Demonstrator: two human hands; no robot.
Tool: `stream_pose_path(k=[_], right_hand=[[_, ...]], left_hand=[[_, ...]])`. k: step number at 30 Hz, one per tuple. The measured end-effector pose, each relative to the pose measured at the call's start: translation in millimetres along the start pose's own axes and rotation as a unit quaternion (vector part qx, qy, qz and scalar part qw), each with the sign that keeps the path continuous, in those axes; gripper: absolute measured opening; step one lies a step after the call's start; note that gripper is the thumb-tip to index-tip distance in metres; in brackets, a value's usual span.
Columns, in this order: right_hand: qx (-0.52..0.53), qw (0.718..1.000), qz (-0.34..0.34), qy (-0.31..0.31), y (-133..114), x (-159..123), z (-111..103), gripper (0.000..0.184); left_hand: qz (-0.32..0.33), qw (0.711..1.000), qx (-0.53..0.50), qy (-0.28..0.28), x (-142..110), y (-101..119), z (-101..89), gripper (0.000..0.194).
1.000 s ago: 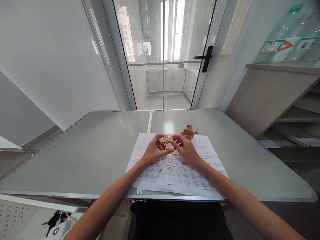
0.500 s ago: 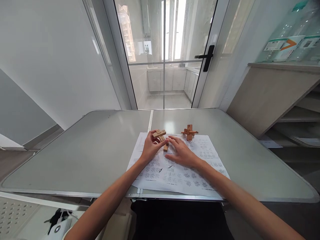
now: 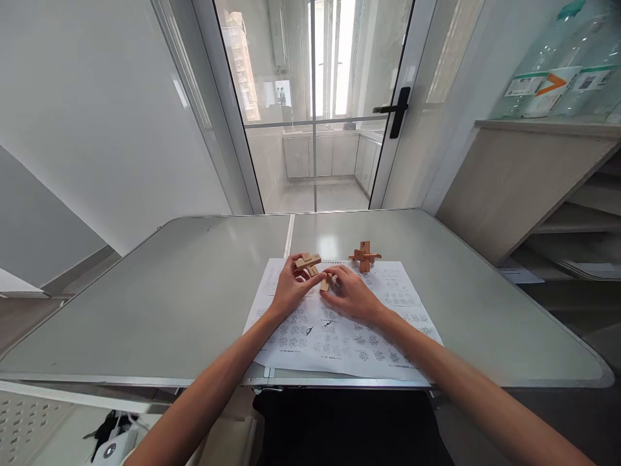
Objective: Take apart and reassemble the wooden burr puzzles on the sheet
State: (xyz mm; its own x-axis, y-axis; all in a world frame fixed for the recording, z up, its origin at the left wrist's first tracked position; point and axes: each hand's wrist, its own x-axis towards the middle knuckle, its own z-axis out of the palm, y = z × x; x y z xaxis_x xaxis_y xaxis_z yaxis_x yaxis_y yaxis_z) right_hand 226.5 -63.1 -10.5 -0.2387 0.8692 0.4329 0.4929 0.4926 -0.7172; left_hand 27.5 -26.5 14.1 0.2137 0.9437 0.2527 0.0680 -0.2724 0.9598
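Observation:
Several notched wooden puzzle pieces point(image 3: 307, 261), partly fitted together, are in my left hand point(image 3: 290, 288), its fingers wrapped round them above the paper. My right hand point(image 3: 353, 296) is closed at the fingertips on a small wooden block point(image 3: 325, 283), close to my left thumb; part of that block is hidden by the fingers. Beyond my right hand stands an assembled cross-shaped wooden puzzle point(image 3: 365, 256), with a dark mark on its upright piece. Beneath both hands lies a white sheet of paper point(image 3: 301, 358) printed with rows of small diagrams.
The grey folding table point(image 3: 145, 304) has a seam left of centre. A glass door point(image 3: 334, 162) with a black handle point(image 3: 399, 112) stands behind it. To the right, clear plastic bottles point(image 3: 548, 84) rest on a wooden shelf point(image 3: 533, 175). A white device point(image 3: 115, 448) sits low at the left.
My right fingers have closed on the small wooden block, which stood between my hands before. My left hand keeps its hold on the puzzle pieces. The view has shifted slightly.

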Motion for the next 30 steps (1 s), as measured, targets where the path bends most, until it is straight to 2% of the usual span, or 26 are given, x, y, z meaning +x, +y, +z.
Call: stream_pose_path(k=[3, 5, 10, 16, 21, 24, 27, 30], right_hand=[[0.097, 0.993, 0.060, 0.029, 2, 4, -1, 0.044], [0.167, 0.980, 0.111, 0.023, 1, 6, -4, 0.045], [0.334, 0.922, 0.195, -0.004, -7, 8, -12, 0.049], [0.442, 0.869, 0.217, -0.047, -7, 8, -15, 0.044], [0.536, 0.806, 0.235, -0.094, -3, 8, -16, 0.042], [0.582, 0.772, 0.223, -0.126, -6, 8, -18, 0.032], [0.582, 0.771, 0.209, -0.151, -9, 9, -20, 0.026], [0.542, 0.790, 0.231, -0.167, -9, 8, -19, 0.042]], left_hand=[[-0.002, 1.000, -0.004, -0.001, -1, 3, 0.3, 0.067], [-0.001, 1.000, -0.006, 0.002, -1, 5, 0.5, 0.066], [0.011, 1.000, -0.011, 0.005, -2, 5, 1.6, 0.067], [0.037, 0.999, 0.027, -0.009, -5, 4, 2.5, 0.068], [0.058, 0.996, 0.067, -0.023, -6, 1, 0.9, 0.068], [0.066, 0.995, 0.077, -0.022, -5, -1, 0.0, 0.067], [0.073, 0.994, 0.080, -0.023, -5, -2, 0.1, 0.066], [0.090, 0.991, 0.097, -0.024, -5, -2, 0.7, 0.068]])
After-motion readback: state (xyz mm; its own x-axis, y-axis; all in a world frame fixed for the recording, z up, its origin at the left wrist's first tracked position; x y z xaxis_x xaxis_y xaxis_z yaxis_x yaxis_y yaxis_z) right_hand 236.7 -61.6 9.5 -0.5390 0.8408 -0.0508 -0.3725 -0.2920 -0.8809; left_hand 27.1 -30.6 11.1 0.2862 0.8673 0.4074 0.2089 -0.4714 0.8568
